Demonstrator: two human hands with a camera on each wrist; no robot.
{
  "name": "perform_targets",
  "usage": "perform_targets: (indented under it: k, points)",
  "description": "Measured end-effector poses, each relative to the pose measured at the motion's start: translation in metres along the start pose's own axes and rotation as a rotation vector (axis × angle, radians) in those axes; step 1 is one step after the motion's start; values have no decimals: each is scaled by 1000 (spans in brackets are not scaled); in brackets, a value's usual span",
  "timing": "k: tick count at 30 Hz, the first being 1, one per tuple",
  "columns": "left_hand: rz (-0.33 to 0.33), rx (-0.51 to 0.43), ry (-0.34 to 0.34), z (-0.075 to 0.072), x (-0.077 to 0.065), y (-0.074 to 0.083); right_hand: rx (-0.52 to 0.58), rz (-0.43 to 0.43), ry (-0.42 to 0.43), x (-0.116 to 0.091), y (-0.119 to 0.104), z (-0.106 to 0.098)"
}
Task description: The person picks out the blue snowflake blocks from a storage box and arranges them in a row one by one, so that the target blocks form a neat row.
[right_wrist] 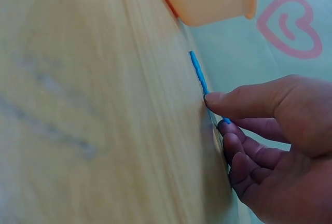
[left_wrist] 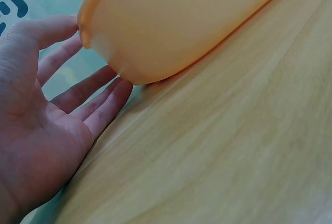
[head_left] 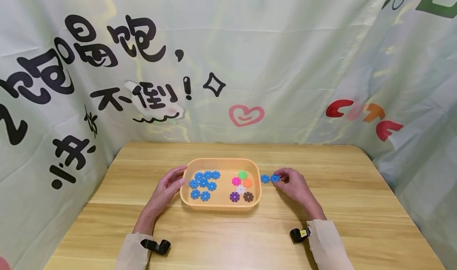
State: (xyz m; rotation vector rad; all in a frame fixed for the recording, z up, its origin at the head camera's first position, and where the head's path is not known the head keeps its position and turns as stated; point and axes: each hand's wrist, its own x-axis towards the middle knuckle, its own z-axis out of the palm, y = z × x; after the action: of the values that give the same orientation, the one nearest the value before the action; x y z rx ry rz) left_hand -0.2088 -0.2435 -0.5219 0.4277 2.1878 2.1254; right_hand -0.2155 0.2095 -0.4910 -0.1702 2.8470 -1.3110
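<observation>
An orange plastic tray (head_left: 220,205) stands on the table, with several blue snowflake discs (head_left: 203,182) grouped in its left part. At the tray's left end my left hand (head_left: 171,186) rests, thumb at the rim and the other fingers extended against the outer wall. Just off the tray's right end, my right hand (head_left: 293,186) pinches a strip of two blue snowflake discs (head_left: 265,179) between thumb and fingers. The strip looks edge-on in the right wrist view, low over the tabletop and pointing toward the tray.
In the tray's right part lie single discs: green (head_left: 242,175), pink (head_left: 236,181), orange (head_left: 248,183), white (head_left: 240,189), purple (head_left: 234,197) and brown (head_left: 248,197). A printed curtain (head_left: 285,83) hangs behind the wooden table (head_left: 221,238).
</observation>
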Motion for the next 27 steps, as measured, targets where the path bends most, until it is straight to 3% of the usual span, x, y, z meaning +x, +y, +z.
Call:
perform_targets:
  k: [27]
  points:
    - [-6, 17, 5, -1, 1, -2, 11, -16, -23, -1, 1, -3]
